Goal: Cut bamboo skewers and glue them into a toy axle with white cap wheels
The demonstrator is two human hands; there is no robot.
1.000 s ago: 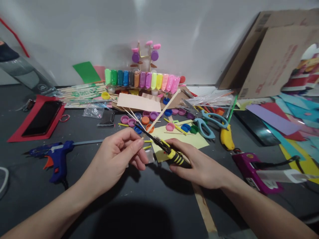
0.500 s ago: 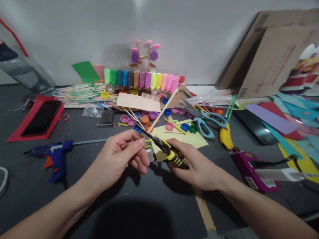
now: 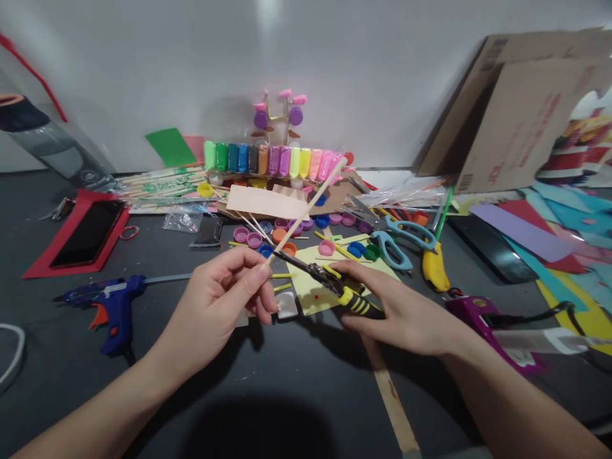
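Observation:
Between the thumb and fingers of my left hand (image 3: 229, 287) is the lower end of a thin wooden stick (image 3: 308, 209), which slants up to the right. My right hand (image 3: 396, 312) is wrapped round the yellow and black handles of long-nose pliers (image 3: 329, 277). The pliers' dark jaw tips reach the stick just above my left fingertips; whether they grip it I cannot tell. Beneath the pliers lies a pale yellow sheet (image 3: 306, 299). A small white piece (image 3: 287, 306) sits beside my left fingers.
A blue glue gun (image 3: 117, 312) lies at left, near a black phone (image 3: 88, 233) on red paper. Behind my hands are coloured bottle caps (image 3: 278, 236), blue-handled scissors (image 3: 392, 248) and coloured clay packs (image 3: 272, 159). A purple power strip (image 3: 478, 325) stands at right.
The pliers and my right hand have shifted right and slightly down. The jaw tips now meet the stick close to my left fingertips. The view has tilted slightly up.

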